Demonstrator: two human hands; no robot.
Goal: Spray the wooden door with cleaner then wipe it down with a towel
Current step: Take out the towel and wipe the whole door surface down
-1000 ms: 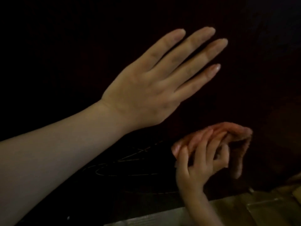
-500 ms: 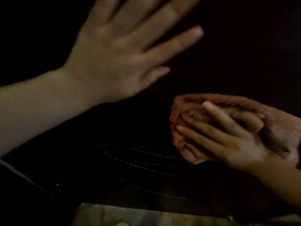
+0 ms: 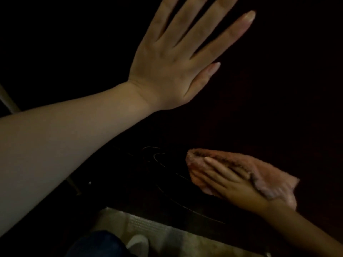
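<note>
The dark wooden door (image 3: 269,93) fills most of the view, very dimly lit. My left hand (image 3: 178,58) lies flat against it high up, fingers straight and spread. Low at the right, my right hand (image 3: 228,180) presses a pinkish-orange towel (image 3: 259,173) against the door's lower part, fingers straight on the cloth, part of which drapes over the back of my hand. Faint curved streaks (image 3: 167,164) show on the door just left of the towel. No spray bottle is in view.
A pale floor strip or threshold (image 3: 167,232) runs below the door's bottom edge. My leg in dark blue cloth (image 3: 96,245) and a white shoe tip (image 3: 137,242) are at the bottom. A light vertical edge (image 3: 9,102) shows far left.
The view has tilted down and shifted. My right hand went from gripping the bunched towel to pressing it flat with straight fingers, sliding on the lower door. My left hand stays flat on the door.
</note>
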